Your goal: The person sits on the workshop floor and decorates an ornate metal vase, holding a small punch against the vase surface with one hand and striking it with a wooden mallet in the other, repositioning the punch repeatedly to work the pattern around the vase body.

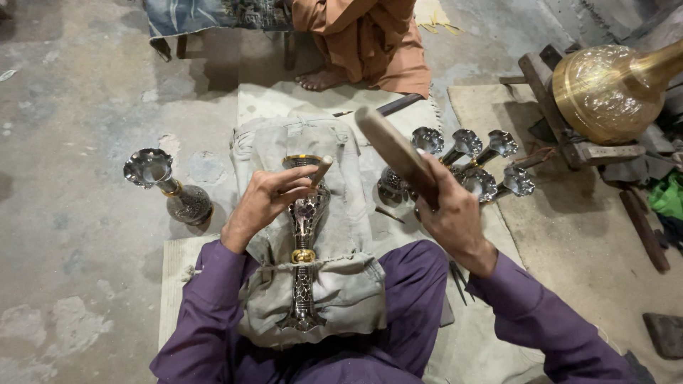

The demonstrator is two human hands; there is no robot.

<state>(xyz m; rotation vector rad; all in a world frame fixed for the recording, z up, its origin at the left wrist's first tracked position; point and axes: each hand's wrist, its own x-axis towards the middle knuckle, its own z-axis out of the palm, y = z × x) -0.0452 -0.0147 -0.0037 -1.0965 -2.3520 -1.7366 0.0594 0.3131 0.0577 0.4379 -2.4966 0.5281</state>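
Note:
A tall engraved metal vase (304,242) with gold bands lies on a grey cloth cushion (348,284) in my lap, tied down by a cord. My left hand (265,203) holds a short wooden-handled punch (320,171) with its tip against the vase's upper body. My right hand (448,210) grips a flat wooden mallet (393,148), raised above and to the right of the punch.
One finished vase (167,186) stands upright on the concrete floor at left. Several similar vases (473,167) lie clustered on a mat at right. A large brass vessel (612,89) rests on a wooden frame at top right. Another person's bare foot (321,78) and orange clothing are ahead.

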